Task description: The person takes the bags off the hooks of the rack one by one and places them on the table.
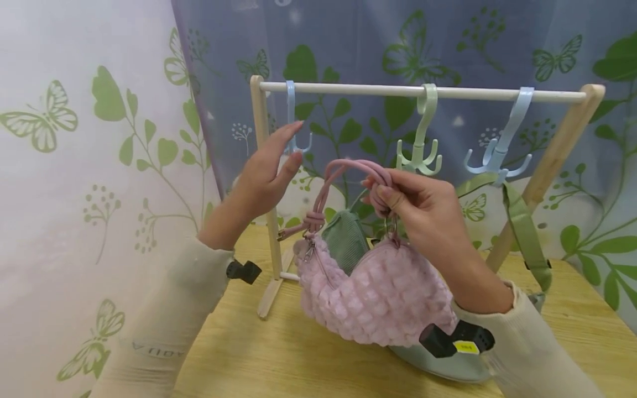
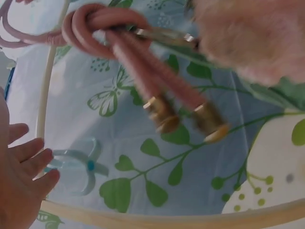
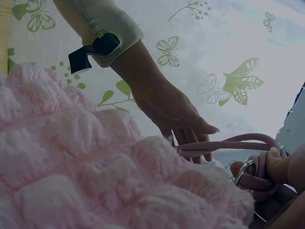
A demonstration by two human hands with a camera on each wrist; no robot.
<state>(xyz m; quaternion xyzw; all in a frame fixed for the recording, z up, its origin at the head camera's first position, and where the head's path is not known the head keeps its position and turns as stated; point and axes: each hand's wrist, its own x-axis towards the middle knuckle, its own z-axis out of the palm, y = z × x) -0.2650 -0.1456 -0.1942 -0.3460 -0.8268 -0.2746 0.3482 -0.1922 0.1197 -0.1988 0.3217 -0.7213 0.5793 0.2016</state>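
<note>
A puffy pink handbag (image 1: 373,293) hangs from my right hand (image 1: 428,210), whose thumb and fingers pinch its pink cord strap (image 1: 348,164) near the right metal ring. In the right wrist view, the thumb presses the strap's knot (image 3: 259,174) beside that ring. My left hand (image 1: 269,171) is raised with straight fingers, left of the strap and apart from it, in front of the left blue hook (image 1: 291,110). The left wrist view has the strap's other knot (image 2: 97,28) and its gold-tipped ends, blurred, close to the camera.
A white rail (image 1: 348,89) on a wooden stand carries a green hook (image 1: 420,143) and a right blue hook (image 1: 502,138). From the latter hangs a green strap (image 1: 527,237). A green ribbed bag (image 1: 345,243) is behind the pink handbag. Beneath lies a wooden table (image 1: 239,354).
</note>
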